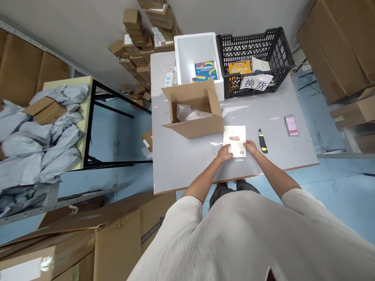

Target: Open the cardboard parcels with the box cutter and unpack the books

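Observation:
A white book with a small picture and a barcode lies on the grey table, close to its front edge. My left hand grips the book's left side, thumb on top of the cover. On the right side, my right hand holds the book's edge. Behind and to the left stands an open cardboard box with crumpled white paper inside. A black and yellow utility knife rests to the right of my right hand.
At the table's back are a white foam box holding a blue book and a black crate with books. A blurred pink item lies at the right. Grey parcels fill a left rack; cartons stand nearby.

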`<state>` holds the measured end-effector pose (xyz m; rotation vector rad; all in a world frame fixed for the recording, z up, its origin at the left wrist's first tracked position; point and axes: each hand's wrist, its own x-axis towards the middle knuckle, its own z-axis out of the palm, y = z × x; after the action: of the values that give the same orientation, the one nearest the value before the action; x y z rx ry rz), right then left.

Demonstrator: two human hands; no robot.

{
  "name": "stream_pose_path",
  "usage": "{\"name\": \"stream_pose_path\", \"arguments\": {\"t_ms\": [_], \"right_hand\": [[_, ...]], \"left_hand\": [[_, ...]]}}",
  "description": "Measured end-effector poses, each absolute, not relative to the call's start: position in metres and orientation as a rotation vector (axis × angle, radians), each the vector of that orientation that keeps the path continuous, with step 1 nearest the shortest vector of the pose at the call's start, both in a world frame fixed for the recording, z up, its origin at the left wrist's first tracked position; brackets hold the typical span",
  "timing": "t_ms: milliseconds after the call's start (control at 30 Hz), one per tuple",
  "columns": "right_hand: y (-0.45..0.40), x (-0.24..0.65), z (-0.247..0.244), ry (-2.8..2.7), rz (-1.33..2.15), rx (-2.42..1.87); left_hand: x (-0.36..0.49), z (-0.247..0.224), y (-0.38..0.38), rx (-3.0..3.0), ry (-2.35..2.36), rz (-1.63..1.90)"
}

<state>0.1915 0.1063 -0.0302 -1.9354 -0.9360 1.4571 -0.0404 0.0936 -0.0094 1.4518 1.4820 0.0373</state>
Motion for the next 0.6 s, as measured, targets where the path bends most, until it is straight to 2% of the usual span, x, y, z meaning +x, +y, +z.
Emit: {"name": "stream_pose_path", "arguments": {"t_ms": [233,467,600], "right_hand": [[0.104,0.188,-0.025,-0.678,1.359,-2.114],[0.097,0.206,0.015,-0.924,1.152,-2.029],[0.095,0.194,0.034,-1.076,1.323,-1.801]], "left_hand": [[-0.046,-0.018,0.090,1.382,1.397,0.066],[-0.006,-0.007,0.092,1.133,1.143,0.333],[0.006,0.007,0.099,1.041,1.187,0.544]]}}
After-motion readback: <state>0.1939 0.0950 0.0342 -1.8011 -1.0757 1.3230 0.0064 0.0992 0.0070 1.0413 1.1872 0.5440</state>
